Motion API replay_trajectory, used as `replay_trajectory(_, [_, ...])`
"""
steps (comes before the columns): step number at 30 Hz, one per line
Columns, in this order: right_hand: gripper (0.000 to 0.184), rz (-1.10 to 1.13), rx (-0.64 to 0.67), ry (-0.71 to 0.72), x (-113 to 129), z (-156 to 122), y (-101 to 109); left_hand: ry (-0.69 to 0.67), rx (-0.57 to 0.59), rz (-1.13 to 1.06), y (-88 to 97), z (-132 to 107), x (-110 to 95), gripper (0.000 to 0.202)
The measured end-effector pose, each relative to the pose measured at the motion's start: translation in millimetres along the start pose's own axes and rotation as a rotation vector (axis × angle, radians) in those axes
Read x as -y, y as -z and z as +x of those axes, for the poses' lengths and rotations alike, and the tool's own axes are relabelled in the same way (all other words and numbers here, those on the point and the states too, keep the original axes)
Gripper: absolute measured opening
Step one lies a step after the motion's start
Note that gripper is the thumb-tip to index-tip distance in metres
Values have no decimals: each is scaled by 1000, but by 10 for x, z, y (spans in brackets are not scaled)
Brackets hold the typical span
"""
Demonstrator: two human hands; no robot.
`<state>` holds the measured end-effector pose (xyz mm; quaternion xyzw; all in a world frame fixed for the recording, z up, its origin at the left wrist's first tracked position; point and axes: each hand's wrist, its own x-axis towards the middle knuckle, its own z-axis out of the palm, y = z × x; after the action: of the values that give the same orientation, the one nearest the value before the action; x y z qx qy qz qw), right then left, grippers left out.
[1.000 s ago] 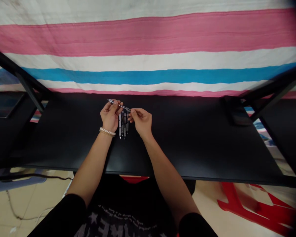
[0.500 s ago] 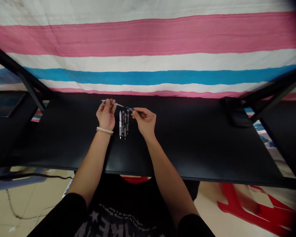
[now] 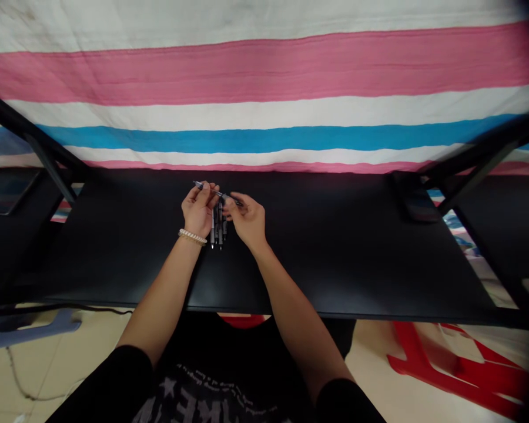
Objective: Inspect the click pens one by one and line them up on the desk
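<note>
Head view: I see the left hand and right hand pinching one pen, twelve o'clock of the pen row; likely light, stiff, slick, best held near each end.

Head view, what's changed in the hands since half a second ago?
The left hand moved right and the right hand moved left, closing the gap between them, so less of the pen shows there. Neither visibly let go. The row of pens stayed lying on the black table.
</note>
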<state>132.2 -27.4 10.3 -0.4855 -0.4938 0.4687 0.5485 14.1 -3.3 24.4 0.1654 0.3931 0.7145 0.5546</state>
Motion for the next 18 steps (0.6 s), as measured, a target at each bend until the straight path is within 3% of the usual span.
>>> replay_trajectory(3, [42,-7,1,55,-13,18,17,-26,-36,-2,15,27,-30,11])
replay_trajectory(10, [42,31,14,23,27,17,36,-33,5,-1,36,46,-35,12])
replay_trajectory(13, [47,41,57,-64,52,24,43,-29,8,24,33,38,-45,12])
replay_trajectory(18, [47,90,110,-49,66,35,52,-29,31,32,31,25,-51,13])
